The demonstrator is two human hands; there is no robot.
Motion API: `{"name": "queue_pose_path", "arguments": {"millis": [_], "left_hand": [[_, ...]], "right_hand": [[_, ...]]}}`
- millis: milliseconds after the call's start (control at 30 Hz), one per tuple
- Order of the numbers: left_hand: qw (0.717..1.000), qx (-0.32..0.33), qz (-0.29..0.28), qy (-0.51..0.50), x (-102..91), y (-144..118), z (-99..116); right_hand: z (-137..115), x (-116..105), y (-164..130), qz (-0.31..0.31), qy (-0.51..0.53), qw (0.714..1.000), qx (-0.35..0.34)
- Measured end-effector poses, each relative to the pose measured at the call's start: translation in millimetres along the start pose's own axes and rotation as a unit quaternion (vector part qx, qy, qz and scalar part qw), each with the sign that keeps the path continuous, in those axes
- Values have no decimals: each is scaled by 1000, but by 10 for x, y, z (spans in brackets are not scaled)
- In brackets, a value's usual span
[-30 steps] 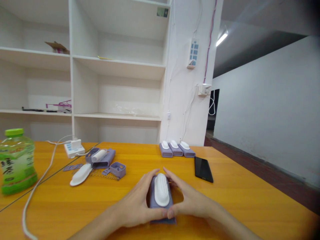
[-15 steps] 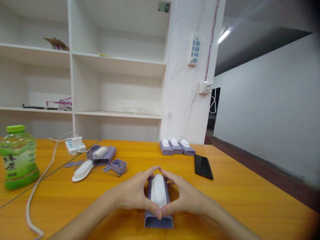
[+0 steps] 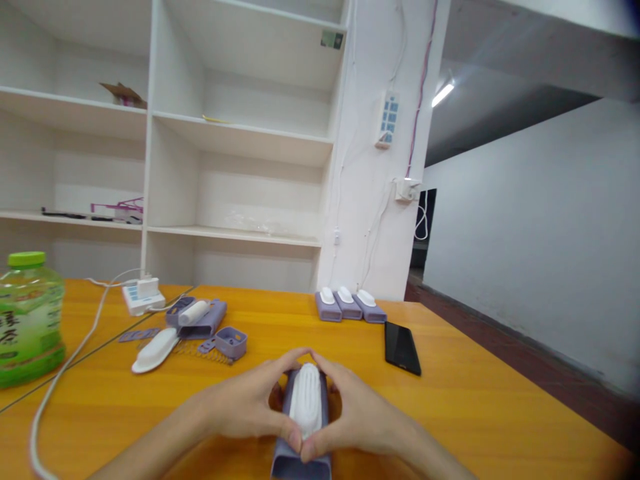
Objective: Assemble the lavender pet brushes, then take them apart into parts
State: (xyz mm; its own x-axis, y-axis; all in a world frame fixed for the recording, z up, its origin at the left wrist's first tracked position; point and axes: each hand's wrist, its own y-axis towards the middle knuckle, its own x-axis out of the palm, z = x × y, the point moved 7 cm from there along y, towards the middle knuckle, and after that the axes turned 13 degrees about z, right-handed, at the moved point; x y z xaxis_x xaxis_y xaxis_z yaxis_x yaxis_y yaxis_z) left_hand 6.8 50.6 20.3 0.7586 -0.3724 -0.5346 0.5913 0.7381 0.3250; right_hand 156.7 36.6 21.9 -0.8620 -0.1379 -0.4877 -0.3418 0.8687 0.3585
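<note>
Our two forearms reach in from the lower left and lower right, and our left hand [image 3: 253, 407] and right hand [image 3: 353, 417] bow toward each other in a ring, index tips meeting at the far end, thumb tips at the near end. Both are grasping one purple sleeve [image 3: 301, 468] with one white cover [image 3: 307, 400] on top, straight in front of us at the near middle of the orange table [image 3: 465, 420]. Its long axis runs away from us, the open end facing us, and the cover's ridges follow that same line. Near the pillar we count three purple units [image 3: 349, 308] topped in white, side by side, with one black phone [image 3: 403, 348] just beside them. To our left lie one loose white cover [image 3: 156, 350], one small purple box [image 3: 231, 342], one more purple sleeve [image 3: 214, 317] bearing a white piece [image 3: 194, 312], one power strip [image 3: 143, 301] and one green-capped bottle [image 3: 30, 327].
</note>
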Motion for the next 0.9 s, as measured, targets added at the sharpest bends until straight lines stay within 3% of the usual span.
{"name": "queue_pose_path", "arguments": {"millis": [133,267,467,733,900], "left_hand": [[999,-23,-23,-37,47,-20,-77],[999,-20,25,34,81,-37,-148],[995,-53,57,59,145,-56,-249],[995,-47,69,48,91,-39,-294],[996,-39,36,66,160,-48,-179]], "right_hand": [[-22,63,-18,9,-18,1000,-3],[11,31,-40,36,-81,996,-16],[213,18,-63,51,-163,985,22],[192,140,-29,50,-128,990,-33],[187,87,-12,12,-122,992,10]]}}
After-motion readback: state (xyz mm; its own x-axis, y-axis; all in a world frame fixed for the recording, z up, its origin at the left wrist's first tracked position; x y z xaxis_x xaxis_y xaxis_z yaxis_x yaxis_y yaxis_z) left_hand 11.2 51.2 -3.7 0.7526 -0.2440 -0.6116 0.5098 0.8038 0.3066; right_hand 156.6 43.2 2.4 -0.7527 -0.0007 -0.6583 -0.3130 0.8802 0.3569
